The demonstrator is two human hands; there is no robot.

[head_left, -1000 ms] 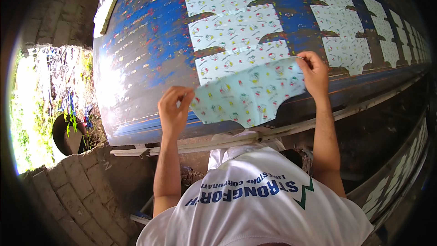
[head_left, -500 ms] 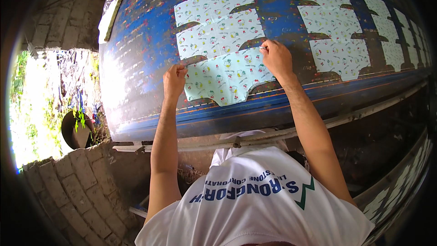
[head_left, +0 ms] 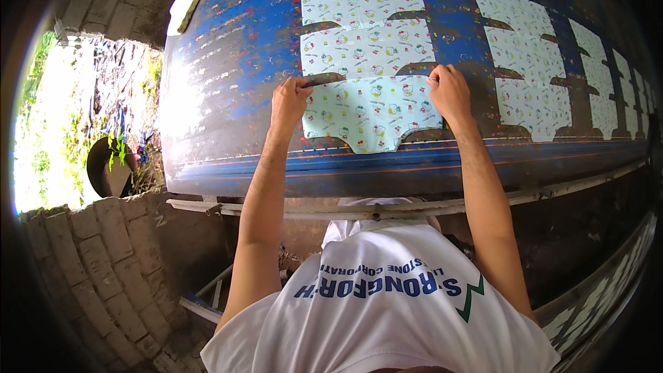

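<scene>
Big blue paint-flecked table (head_left: pixel 242 62) takes up most of the view, with pale printed sheets laid in rows across it. The nearest sheet (head_left: pixel 373 107) lies close to the table's near edge. Left hand (head_left: pixel 289 100) pinches its top left corner with fingers closed, and right hand (head_left: pixel 449 90) pinches the top right corner the same way.

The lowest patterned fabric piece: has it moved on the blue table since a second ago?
Yes. The fabric piece slid up from the table's near edge to just below the middle piece.
</scene>
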